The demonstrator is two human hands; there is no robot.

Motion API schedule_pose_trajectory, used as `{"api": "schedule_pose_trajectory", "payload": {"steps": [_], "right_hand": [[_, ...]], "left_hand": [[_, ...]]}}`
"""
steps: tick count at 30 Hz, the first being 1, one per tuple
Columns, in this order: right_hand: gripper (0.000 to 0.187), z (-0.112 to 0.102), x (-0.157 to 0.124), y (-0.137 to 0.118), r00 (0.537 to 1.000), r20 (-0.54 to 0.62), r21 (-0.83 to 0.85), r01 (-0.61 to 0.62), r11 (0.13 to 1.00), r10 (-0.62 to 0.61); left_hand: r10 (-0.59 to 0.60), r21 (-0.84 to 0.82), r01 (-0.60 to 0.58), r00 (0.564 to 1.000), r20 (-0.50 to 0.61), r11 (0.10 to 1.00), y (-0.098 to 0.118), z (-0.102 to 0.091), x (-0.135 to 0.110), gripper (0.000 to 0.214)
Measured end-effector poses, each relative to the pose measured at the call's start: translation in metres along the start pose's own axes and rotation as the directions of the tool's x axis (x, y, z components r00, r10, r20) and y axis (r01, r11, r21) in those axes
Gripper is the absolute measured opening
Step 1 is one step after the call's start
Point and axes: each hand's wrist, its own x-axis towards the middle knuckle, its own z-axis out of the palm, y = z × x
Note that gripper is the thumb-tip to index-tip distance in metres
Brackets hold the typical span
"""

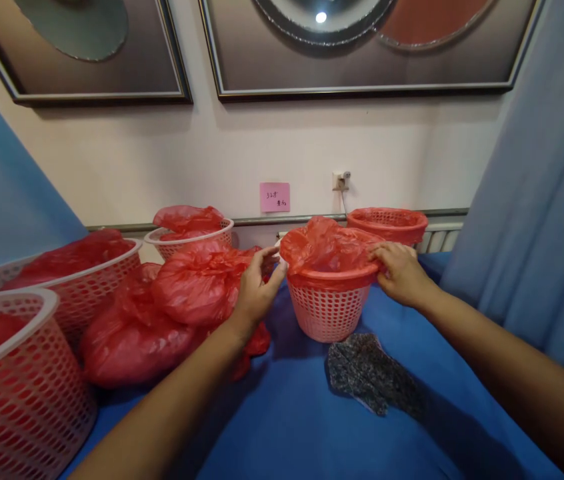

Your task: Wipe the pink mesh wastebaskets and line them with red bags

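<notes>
Basket (329,310), a small pink one with a lattice wall, stands upright near the middle of the bench (292,413), which is covered with blue cloth. A red plastic bag (323,248) sits inside it, and the bag's edge is folded over the rim on the front and right side, while the rest is bunched up above the opening. Both forearms reach forward from the lower corners, one on each side of the basket. The left hand (257,287) is at the left rim, thumb and fingers closed in a pinch on the bag's edge there. The right hand (401,272) lies on the right rim with the fingers curled over the bag film and pressing it down against the rim. Just in front of the basket a dark grey speckled cloth (369,377) lies flat. Behind the basket stands another basket (388,225), already lined in red. To the left a heap of crumpled red bags (162,313) rests on the bench, and beyond it are more white and pink baskets (17,373) with red bags in them.
</notes>
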Motion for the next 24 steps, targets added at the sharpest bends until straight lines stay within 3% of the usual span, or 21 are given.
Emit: {"api": "schedule_pose_trajectory", "payload": {"steps": [2,5,8,9,11,13,15,17,19,20,22,24], "right_hand": [[0.04,-0.001,-0.002,-0.018,0.998,-0.059,0.005,0.003,1.0,-0.002],[0.029,0.006,0.002,-0.059,0.994,-0.056,0.106,0.101,0.989,-0.095],[0.019,0.021,0.011,-0.089,0.997,-0.011,0.141,0.082,0.987,-0.081],[0.019,0.025,0.014,-0.094,0.999,0.0,0.121,0.053,0.991,-0.054],[0.02,0.031,0.018,-0.096,1.0,0.012,0.067,0.003,0.998,-0.004],[0.019,0.032,0.019,-0.095,1.0,0.02,0.036,-0.018,0.999,0.017],[0.018,0.028,0.019,-0.093,0.998,0.047,0.016,-0.034,0.999,0.034],[0.02,0.023,0.02,-0.093,0.994,0.095,-0.01,-0.06,0.998,0.061],[0.024,0.018,0.024,-0.094,0.984,0.154,-0.035,-0.085,0.996,0.089],[0.026,0.016,0.025,-0.095,0.979,0.178,-0.043,-0.092,0.995,0.098],[0.029,0.014,0.029,-0.096,0.972,0.21,-0.049,-0.093,0.994,0.102],[0.029,0.014,0.03,-0.095,0.971,0.217,-0.051,-0.089,0.995,0.098]], "left_hand": [[0.033,0.094,-0.037,0.998,0.044,0.995,0.009,0.006,-0.002,0.044],[0.109,0.241,-0.12,0.992,0.059,0.963,0.02,0.018,-0.002,0.044],[0.137,0.255,-0.136,0.99,0.014,0.957,0.024,0.025,0.003,0.023],[0.104,0.205,-0.097,0.994,-0.026,0.974,0.023,0.025,0.005,0.016],[-0.111,-0.048,0.105,0.981,-0.156,0.993,0.019,0.024,0.007,0.013],[-0.399,-0.348,0.313,0.892,-0.211,0.883,0.013,0.02,0.007,0.013],[-0.605,-0.551,0.451,0.785,-0.129,0.703,0.01,0.016,0.003,0.012],[-0.702,-0.69,0.526,0.711,0.036,0.497,0.012,0.015,-0.003,0.012],[-0.703,-0.797,0.542,0.676,0.223,0.268,0.018,0.019,-0.011,0.012],[-0.664,-0.814,0.541,0.691,0.285,0.213,0.021,0.023,-0.016,0.013],[-0.578,-0.792,0.548,0.75,0.323,0.269,0.025,0.033,-0.026,0.023],[-0.572,-0.743,0.56,0.766,0.294,0.367,0.021,0.043,-0.036,0.031]]}}
